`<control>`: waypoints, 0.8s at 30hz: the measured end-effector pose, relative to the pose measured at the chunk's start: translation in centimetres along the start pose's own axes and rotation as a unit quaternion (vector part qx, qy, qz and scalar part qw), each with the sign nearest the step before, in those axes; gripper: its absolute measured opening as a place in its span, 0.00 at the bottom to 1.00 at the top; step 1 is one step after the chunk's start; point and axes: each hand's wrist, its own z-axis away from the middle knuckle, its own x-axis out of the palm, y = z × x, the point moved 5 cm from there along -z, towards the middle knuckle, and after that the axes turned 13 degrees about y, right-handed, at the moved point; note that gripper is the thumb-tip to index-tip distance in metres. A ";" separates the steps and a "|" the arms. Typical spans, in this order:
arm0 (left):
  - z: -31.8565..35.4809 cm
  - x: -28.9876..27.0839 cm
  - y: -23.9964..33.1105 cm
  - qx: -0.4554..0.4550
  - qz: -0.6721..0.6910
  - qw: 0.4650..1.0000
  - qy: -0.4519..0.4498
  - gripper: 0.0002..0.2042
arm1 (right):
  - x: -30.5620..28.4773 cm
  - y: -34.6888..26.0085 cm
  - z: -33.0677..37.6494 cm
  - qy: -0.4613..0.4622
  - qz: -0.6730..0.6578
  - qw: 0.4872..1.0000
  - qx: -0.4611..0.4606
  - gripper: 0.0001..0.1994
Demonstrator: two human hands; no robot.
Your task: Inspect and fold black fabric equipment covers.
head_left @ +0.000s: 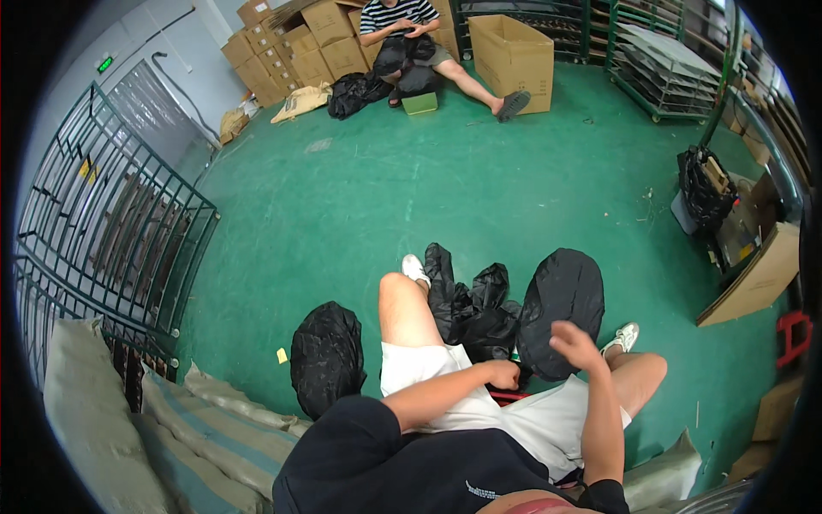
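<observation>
Between my knees a large oval thing in black fabric or plastic (561, 287) stands on the floor. My right hand (575, 345) is raised over its lower part, fingers loosely stretched and apart, with nothing seen in them. Beside its lower left edge my left hand (503, 374) is closed; whatever is in its fingers is hidden. A red strip (509, 396) shows just below that hand, in front of my white shorts. Crumpled black material (479, 313) lies between my left leg and the oval thing. Outside my left leg sits another rounded black bundle (327, 360).
Stuffed woven sacks (214, 424) lie at the lower left, below a green metal rack (128, 223). Across the green floor another person (398, 34) sits handling black material, near cartons (511, 60). A cardboard sheet (752, 278) leans at right.
</observation>
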 end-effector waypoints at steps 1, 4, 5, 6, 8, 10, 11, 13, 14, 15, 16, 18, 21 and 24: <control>1.1 -0.7 1.3 -0.001 0.037 0.999 -0.010 0.16 | 1.6 2.1 0.1 -0.082 0.132 0.988 0.019 0.27; 1.3 0.2 -0.4 -0.029 0.068 0.997 -0.028 0.18 | 3.5 2.4 -0.1 -0.153 0.195 0.968 -0.022 0.28; 1.1 0.3 -1.0 -0.024 0.042 0.998 -0.032 0.19 | 3.4 2.7 -0.1 -0.114 0.106 0.987 0.036 0.28; 1.2 0.4 -0.5 0.002 0.008 0.999 -0.033 0.20 | 3.1 2.0 0.3 -0.087 0.048 0.994 0.044 0.27; 0.5 -1.2 -1.4 -0.034 -0.020 0.999 0.020 0.18 | 3.1 1.6 -0.1 -0.061 -0.011 0.997 0.053 0.27; 0.6 -3.4 -0.7 -0.086 -0.045 0.993 0.073 0.18 | 3.0 1.7 -0.2 -0.056 0.058 0.995 0.061 0.27; 0.3 -3.7 -0.5 -0.072 -0.011 0.994 0.082 0.20 | 3.0 1.9 0.0 -0.075 0.093 0.992 0.049 0.28; -0.8 -3.3 -0.4 -0.049 0.021 0.993 0.103 0.20 | 3.5 3.1 0.4 -0.114 0.164 0.979 0.039 0.28; -1.2 -3.1 0.0 -0.028 0.021 0.994 0.104 0.20 | 3.8 3.7 0.4 -0.127 0.171 0.976 0.038 0.28; -1.2 -3.4 1.4 -0.031 0.017 0.995 0.088 0.20 | 3.7 4.3 0.8 -0.136 0.179 0.973 0.044 0.29; -1.3 -3.0 1.6 -0.030 0.018 0.994 0.105 0.20 | 3.7 3.5 0.7 -0.134 0.170 0.975 0.048 0.28; -1.5 -2.0 1.6 -0.026 0.023 0.996 0.081 0.20 | 4.1 2.7 0.2 -0.132 0.139 0.980 0.052 0.28; -1.5 -1.1 1.2 -0.021 0.028 0.998 0.053 0.20 | 3.8 1.5 -0.5 -0.126 0.120 0.983 0.057 0.27; -1.4 -0.7 0.8 -0.025 0.018 0.999 0.038 0.20 | 3.8 1.4 -0.5 -0.117 0.129 0.983 0.051 0.27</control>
